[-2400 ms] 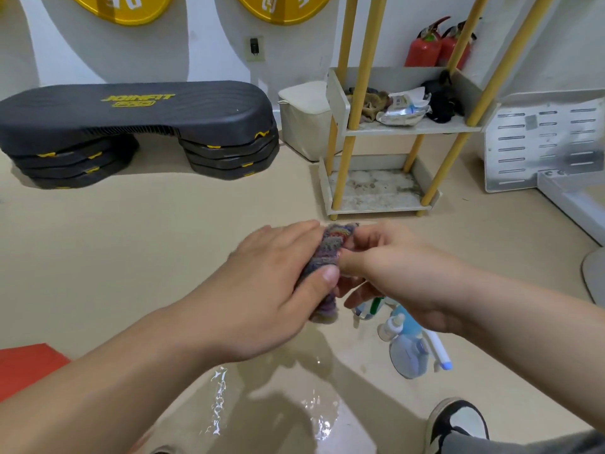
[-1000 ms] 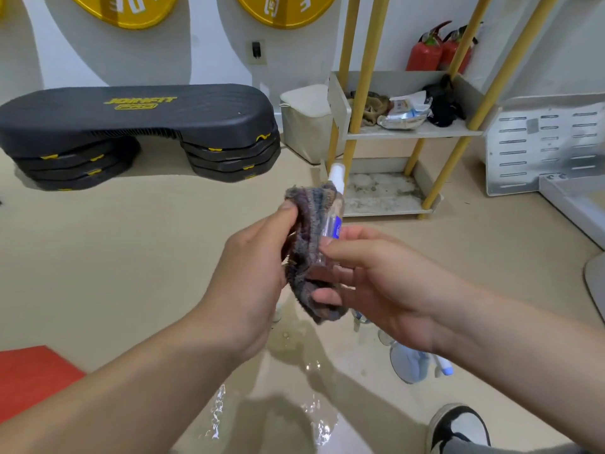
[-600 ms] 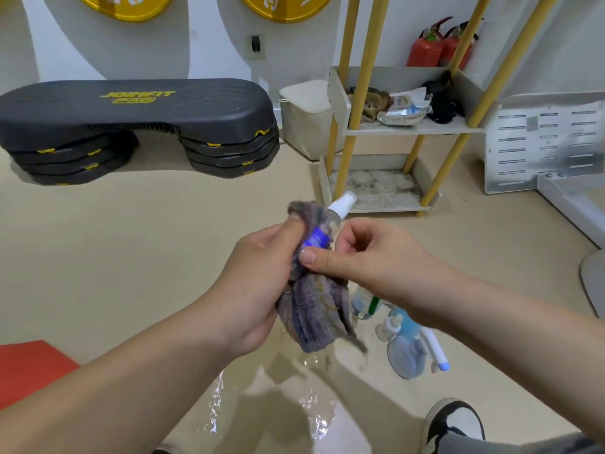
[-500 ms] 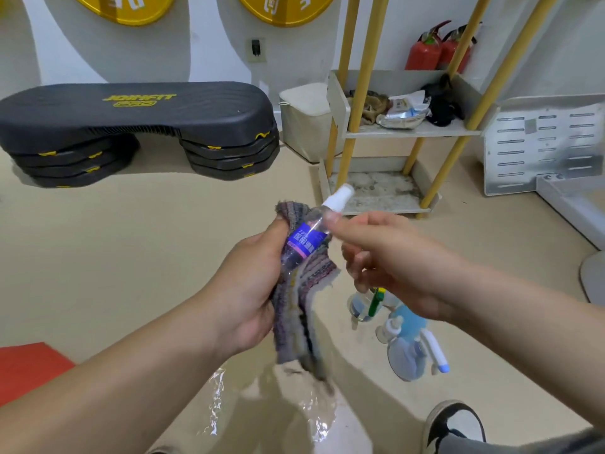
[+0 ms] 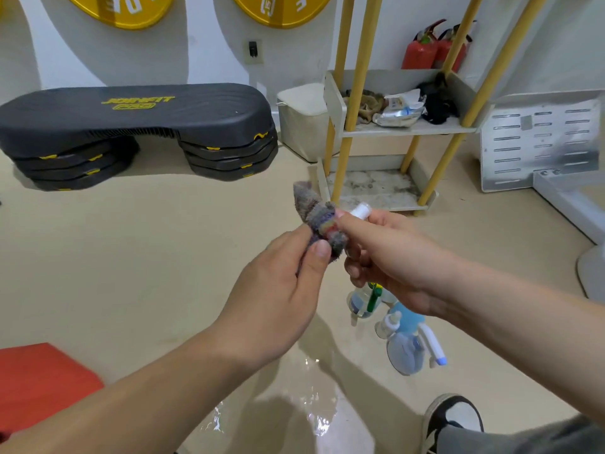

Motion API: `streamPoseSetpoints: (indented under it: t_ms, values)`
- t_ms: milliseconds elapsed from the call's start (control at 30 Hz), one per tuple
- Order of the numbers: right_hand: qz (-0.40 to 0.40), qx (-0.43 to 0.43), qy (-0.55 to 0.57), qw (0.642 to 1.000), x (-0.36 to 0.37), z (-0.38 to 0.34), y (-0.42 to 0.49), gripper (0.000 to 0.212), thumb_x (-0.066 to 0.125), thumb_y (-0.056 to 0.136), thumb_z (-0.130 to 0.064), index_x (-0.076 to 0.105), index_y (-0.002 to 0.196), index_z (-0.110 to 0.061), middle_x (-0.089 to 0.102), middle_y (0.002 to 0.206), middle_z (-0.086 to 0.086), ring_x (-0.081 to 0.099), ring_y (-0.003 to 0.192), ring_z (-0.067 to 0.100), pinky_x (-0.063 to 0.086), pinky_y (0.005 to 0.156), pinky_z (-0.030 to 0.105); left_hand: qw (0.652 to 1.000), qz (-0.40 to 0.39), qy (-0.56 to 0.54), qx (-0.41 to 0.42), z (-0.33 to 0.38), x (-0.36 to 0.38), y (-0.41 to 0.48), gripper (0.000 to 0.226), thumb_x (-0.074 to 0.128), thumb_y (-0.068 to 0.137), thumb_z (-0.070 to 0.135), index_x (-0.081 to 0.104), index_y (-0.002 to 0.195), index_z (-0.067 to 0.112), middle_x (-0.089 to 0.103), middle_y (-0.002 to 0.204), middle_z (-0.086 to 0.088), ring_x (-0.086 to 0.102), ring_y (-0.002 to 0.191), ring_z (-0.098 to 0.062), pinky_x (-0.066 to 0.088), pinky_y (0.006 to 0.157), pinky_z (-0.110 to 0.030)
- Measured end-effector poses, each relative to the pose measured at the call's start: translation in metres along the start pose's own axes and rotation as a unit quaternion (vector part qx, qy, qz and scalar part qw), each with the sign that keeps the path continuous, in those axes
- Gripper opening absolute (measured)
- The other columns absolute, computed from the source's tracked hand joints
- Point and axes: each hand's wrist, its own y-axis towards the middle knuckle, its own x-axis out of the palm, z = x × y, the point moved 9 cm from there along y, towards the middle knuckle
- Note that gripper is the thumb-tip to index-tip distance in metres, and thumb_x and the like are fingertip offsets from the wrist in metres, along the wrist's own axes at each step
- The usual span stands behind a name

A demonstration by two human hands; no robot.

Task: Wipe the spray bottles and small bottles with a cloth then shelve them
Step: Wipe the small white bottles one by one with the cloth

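Our left hand (image 5: 278,290) grips cloth (image 5: 314,214) around small bottle (image 5: 360,211); our right hand (image 5: 393,260) pinches its top. Risk: pinch slips mid-wipe, bottle drops onto spray bottles (image 5: 406,348) below right hand.

surface: beige floor (image 5: 147,257) | on it: spray bottles (image 5: 406,352), water puddle (image 5: 314,417), black step platform (image 5: 137,116), red mat (image 5: 39,378), shelf rack (image 5: 376,190)

Person is wearing 1 black-and-white sneaker (image 5: 453,419) and grey trousers (image 5: 523,437); left forearm (image 5: 137,398) and right forearm (image 5: 523,309) are showing bare.
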Motion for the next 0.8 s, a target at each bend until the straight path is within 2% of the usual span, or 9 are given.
streamPoseSetpoints:
  t_ms: [67,133,200,233,333,467,600,700,800]
  values:
    - [0.006,-0.009,-0.012,1.000,-0.001,-0.002,-0.001,0.027,0.065,0.102,-0.036,0.053,0.091,-0.013,0.048,0.062,0.002,0.048,0.053,0.019,0.041,0.050,0.029,0.981,-0.014,-0.133,-0.139,-0.019,0.007,0.002,0.033,0.037,0.111,0.040,0.063,0.107,0.020,0.072,0.080,0.005,0.064,0.069,-0.015,0.052,0.066,-0.027]
    - [0.016,-0.050,-0.064,0.997,-0.004,-0.011,-0.006,0.027,0.066,0.101,-0.033,0.055,0.096,-0.009,0.053,0.067,0.005,0.052,0.057,0.019,0.044,0.053,0.030,0.869,-0.072,-0.332,-0.360,-0.046,0.033,-0.011,0.043,0.042,0.110,0.040,0.070,0.111,0.008,0.077,0.099,-0.017,0.070,0.083,-0.022,0.056,0.077,-0.029]
    - [0.007,-0.117,-0.151,0.982,0.000,-0.025,-0.015,0.024,0.065,0.101,-0.029,0.057,0.099,-0.006,0.055,0.075,0.013,0.055,0.063,0.018,0.046,0.058,0.032,0.752,-0.117,-0.466,-0.451,-0.045,0.052,-0.027,0.044,0.046,0.107,0.036,0.073,0.120,0.005,0.072,0.113,-0.017,0.066,0.099,-0.028,0.056,0.088,-0.038]
    - [-0.008,-0.153,-0.200,0.968,0.004,-0.032,-0.022,0.021,0.065,0.102,-0.027,0.058,0.100,-0.007,0.056,0.079,0.019,0.055,0.066,0.021,0.047,0.060,0.033,0.734,-0.118,-0.485,-0.459,-0.044,0.055,-0.031,0.040,0.046,0.105,0.031,0.073,0.119,0.004,0.069,0.114,-0.017,0.065,0.100,-0.029,0.056,0.089,-0.040]
    - [-0.019,-0.221,-0.313,0.923,0.014,-0.037,-0.041,0.017,0.065,0.101,-0.025,0.059,0.099,-0.008,0.062,0.086,0.022,0.056,0.074,0.029,0.048,0.068,0.036,0.762,-0.079,-0.453,-0.455,-0.047,0.055,-0.036,0.037,0.049,0.103,0.018,0.068,0.127,-0.003,0.072,0.116,-0.025,0.069,0.098,-0.034,0.057,0.098,-0.055]
    - [0.066,-0.239,-0.353,0.902,0.007,-0.029,-0.063,0.016,0.064,0.100,-0.023,0.058,0.096,-0.009,0.049,0.068,-0.005,0.045,0.061,0.006,0.037,0.057,0.016,0.843,-0.063,-0.326,-0.422,-0.044,0.046,-0.042,0.030,0.047,0.103,0.018,0.069,0.111,-0.001,0.077,0.102,-0.028,0.076,0.093,-0.046,0.059,0.092,-0.063]
    - [0.127,-0.196,-0.355,0.906,-0.015,-0.005,-0.077,0.018,0.062,0.101,-0.028,0.055,0.097,-0.012,0.053,0.072,0.004,0.046,0.057,0.007,0.041,0.050,0.015,0.913,-0.050,-0.204,-0.350,-0.038,0.033,-0.046,0.028,0.043,0.108,0.021,0.057,0.086,0.009,0.059,0.076,-0.014,0.066,0.069,-0.032,0.052,0.065,-0.029]
    - [0.119,-0.142,-0.346,0.920,-0.027,0.020,-0.076,0.017,0.064,0.101,-0.028,0.058,0.098,-0.012,0.056,0.070,0.001,0.051,0.049,0.001,0.041,0.043,0.010,0.909,-0.060,-0.219,-0.350,-0.036,0.036,-0.058,0.028,0.046,0.109,0.029,0.058,0.089,0.013,0.056,0.083,-0.009,0.056,0.065,-0.021,0.042,0.059,-0.023]
    - [0.107,-0.084,-0.366,0.920,-0.036,0.057,-0.059,0.015,0.065,0.099,-0.030,0.060,0.098,-0.016,0.056,0.065,-0.008,0.053,0.050,0.002,0.041,0.048,0.014,0.887,-0.075,-0.265,-0.370,-0.032,0.046,-0.072,0.026,0.046,0.111,0.026,0.057,0.095,0.008,0.058,0.079,-0.011,0.058,0.039,-0.009,0.042,0.038,-0.014]
